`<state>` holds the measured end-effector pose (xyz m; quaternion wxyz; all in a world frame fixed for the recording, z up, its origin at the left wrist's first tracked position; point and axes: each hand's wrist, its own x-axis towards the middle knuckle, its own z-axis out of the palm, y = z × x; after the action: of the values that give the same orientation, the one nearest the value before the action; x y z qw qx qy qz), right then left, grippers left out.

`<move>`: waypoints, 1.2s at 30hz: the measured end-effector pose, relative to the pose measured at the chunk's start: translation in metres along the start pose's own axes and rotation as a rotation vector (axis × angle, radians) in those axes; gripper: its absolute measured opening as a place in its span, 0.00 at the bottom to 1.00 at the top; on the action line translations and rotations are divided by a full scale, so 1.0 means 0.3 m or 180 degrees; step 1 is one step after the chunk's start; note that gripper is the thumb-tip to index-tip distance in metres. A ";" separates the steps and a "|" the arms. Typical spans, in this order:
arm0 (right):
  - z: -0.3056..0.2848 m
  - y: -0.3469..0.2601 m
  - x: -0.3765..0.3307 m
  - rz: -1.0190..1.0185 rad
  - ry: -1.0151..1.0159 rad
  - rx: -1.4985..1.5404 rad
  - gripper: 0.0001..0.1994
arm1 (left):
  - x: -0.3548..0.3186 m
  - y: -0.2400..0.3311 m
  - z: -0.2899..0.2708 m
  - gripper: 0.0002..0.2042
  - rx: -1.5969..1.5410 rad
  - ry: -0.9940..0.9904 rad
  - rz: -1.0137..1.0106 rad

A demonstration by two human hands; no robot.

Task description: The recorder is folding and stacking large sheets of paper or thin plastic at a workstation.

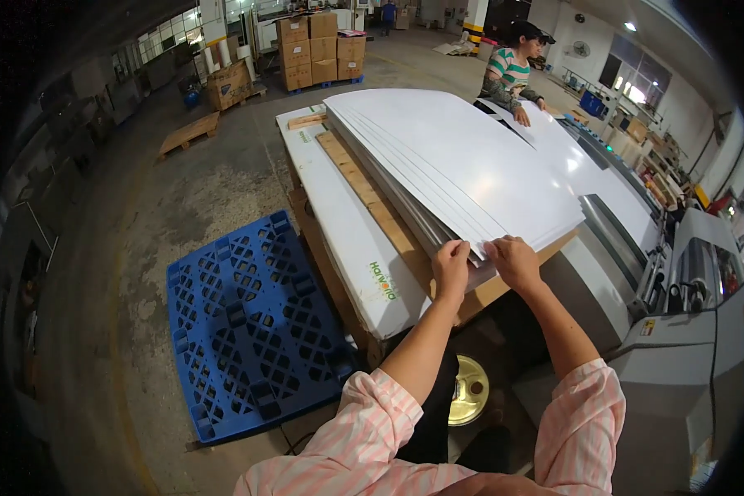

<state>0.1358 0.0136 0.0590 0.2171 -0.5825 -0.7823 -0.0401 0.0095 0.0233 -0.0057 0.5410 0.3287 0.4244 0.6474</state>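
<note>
A tall stack of large white glossy sheets [446,140] lies in front of me, its upper sheets fanned in steps along the left edge. At the near corner of the stack, my left hand [452,269] is closed, thumb and fingers pinching the edge of the sheets. Close beside it on the right, my right hand [512,260] also pinches the near edge of the sheets. The two thumbs almost meet. How many sheets lie between the fingers is hidden. Wooden slats [372,202] and a white wrapped pack [339,240] support the stack on its left side.
A blue plastic pallet [252,326] lies on the floor at left. A grey machine [670,355] stands close on the right. Below my arms is a round gold-coloured lid [469,390]. Across the stack, a person in a striped top [512,70] handles another white sheet. Cardboard boxes [310,50] stand behind.
</note>
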 end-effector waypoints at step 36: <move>-0.183 -0.090 0.105 -0.0328 0.1180 0.0036 0.03 | -0.008 -0.004 0.003 0.10 0.0043 -0.0414 -0.0017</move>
<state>0.1195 0.0159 0.1259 0.3583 -0.5231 -0.7579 -0.1533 0.0113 0.0211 -0.0063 0.5669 0.3726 0.3936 0.6204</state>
